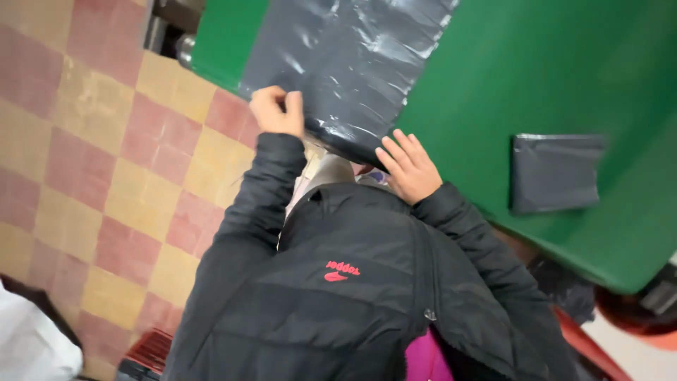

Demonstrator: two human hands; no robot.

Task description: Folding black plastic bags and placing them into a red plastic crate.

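One head-worn view looks steeply down over the wearer's own black jacket (338, 282), tilted so the green table (536, 85) runs diagonally across the upper right. It sits close above that table's near edge; left of the table lies checkered floor (92, 155)

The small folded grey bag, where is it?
In the head view, the small folded grey bag lies flat on the green table, to the right of the right hand and apart from the big grey bag both hands hold.
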